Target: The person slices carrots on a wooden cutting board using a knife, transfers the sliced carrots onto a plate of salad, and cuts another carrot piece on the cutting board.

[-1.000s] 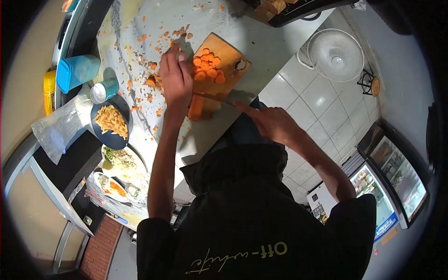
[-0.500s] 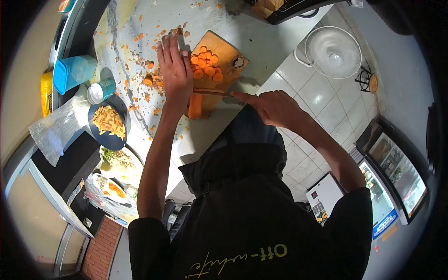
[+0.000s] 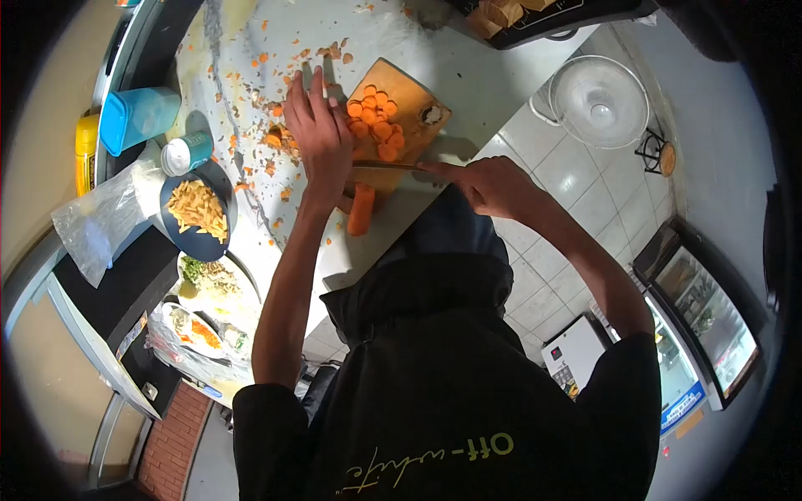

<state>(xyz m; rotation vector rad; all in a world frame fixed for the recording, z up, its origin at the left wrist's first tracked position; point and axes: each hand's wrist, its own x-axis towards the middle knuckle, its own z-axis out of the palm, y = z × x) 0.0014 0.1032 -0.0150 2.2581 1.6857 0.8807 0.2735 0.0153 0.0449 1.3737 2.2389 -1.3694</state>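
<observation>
My right hand [image 3: 497,185] is closed around the handle of a knife [image 3: 386,166], its forefinger stretched along the top. The blade lies across a wooden cutting board [image 3: 409,88], its far end reaching my left hand. Round carrot slices [image 3: 376,121] are heaped on the board beyond the blade. On the near side rests a thick uncut carrot piece [image 3: 361,210], slightly tilted. At the board's left edge my left hand [image 3: 319,134] has its fingers stretched out and apart. It hides part of the board, and whether it touches the blade I cannot tell.
Carrot peelings [image 3: 276,138] litter the table left of the board. A dark plate of cut yellow sticks [image 3: 197,209], a can [image 3: 185,154] and a blue container [image 3: 138,117] stand farther left. A large strainer [image 3: 600,102] is at the right, beyond the table edge.
The carrot piece has shifted toward me and now leans a little. The slices on the board are spread closer to the blade. My left hand's fingers have parted more.
</observation>
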